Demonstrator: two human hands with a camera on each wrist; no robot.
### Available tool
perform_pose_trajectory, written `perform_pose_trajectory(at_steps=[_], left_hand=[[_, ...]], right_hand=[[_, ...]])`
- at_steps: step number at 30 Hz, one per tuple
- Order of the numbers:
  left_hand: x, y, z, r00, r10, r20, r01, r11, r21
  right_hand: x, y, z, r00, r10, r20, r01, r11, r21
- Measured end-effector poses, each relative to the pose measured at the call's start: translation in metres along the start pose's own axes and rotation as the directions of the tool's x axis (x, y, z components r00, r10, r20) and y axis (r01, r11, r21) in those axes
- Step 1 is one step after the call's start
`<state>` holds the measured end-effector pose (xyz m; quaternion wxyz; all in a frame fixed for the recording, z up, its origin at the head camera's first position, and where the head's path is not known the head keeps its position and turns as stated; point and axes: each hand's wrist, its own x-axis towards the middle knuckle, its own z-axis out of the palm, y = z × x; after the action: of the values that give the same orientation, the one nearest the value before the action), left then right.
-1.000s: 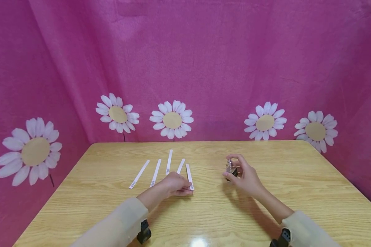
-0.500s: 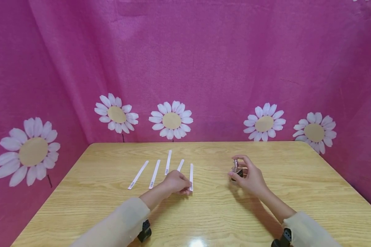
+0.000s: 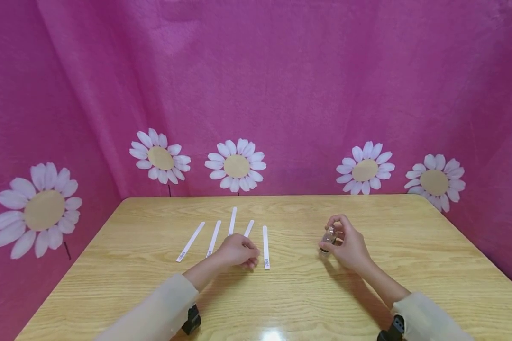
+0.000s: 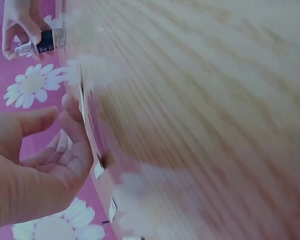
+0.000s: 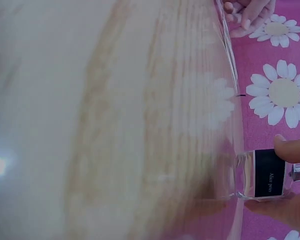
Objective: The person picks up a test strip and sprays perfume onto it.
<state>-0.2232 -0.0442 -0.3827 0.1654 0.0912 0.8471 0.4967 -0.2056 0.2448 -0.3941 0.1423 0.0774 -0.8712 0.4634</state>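
Several white paper test strips with small print at their near ends lie on the wooden table (image 3: pixel 290 289). My left hand (image 3: pixel 237 251) hovers low just left of the rightmost strip (image 3: pixel 266 247), its thumb and index finger apart with nothing between them. Another strip (image 3: pixel 249 228) is partly hidden behind that hand. To the right, my right hand (image 3: pixel 351 242) grips a small clear perfume bottle (image 3: pixel 327 239), fingers and thumb around its sides. In the right wrist view, the bottle's black label (image 5: pixel 269 172) shows, and its base is right at the tabletop.
Three more strips fan out to the left: the leftmost strip (image 3: pixel 190 241), one beside it (image 3: pixel 214 236) and one farther back (image 3: pixel 233 220). A pink curtain (image 3: pixel 281 94) with white daisies hangs behind the table's far edge.
My left hand has let go of the rightmost strip and drawn back left. That strip now lies straighter and slightly nearer. The right hand has moved a little right with the bottle.
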Motion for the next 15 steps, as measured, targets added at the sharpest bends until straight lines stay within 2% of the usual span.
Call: perform_pose_trajectory(at_steps=[4, 8, 9, 11, 15], left_hand=[[-0.004, -0.005, -0.01, 0.998, 0.059, 0.021, -0.06, 0.998, 0.017], [-0.014, -0.007, -0.028, 0.985, 0.163, 0.057, -0.168, 0.98, 0.105], [-0.017, -0.006, -0.034, 0.98, 0.19, 0.061, -0.197, 0.969, 0.149], [-0.024, -0.006, -0.048, 0.968, 0.247, 0.052, -0.252, 0.931, 0.262], [-0.037, -0.003, -0.073, 0.95, 0.31, -0.024, -0.262, 0.841, 0.473]], right_hand=[[-0.003, -0.003, -0.002, 1.0, -0.028, 0.009, 0.029, 0.999, -0.038], [-0.005, -0.009, -0.01, 0.998, -0.061, 0.019, 0.063, 0.992, -0.106], [-0.006, -0.01, -0.013, 0.997, -0.076, 0.019, 0.078, 0.988, -0.13], [-0.008, -0.012, -0.018, 0.994, -0.109, 0.015, 0.11, 0.978, -0.177], [-0.014, -0.01, -0.029, 0.992, -0.128, -0.014, 0.12, 0.958, -0.26]])
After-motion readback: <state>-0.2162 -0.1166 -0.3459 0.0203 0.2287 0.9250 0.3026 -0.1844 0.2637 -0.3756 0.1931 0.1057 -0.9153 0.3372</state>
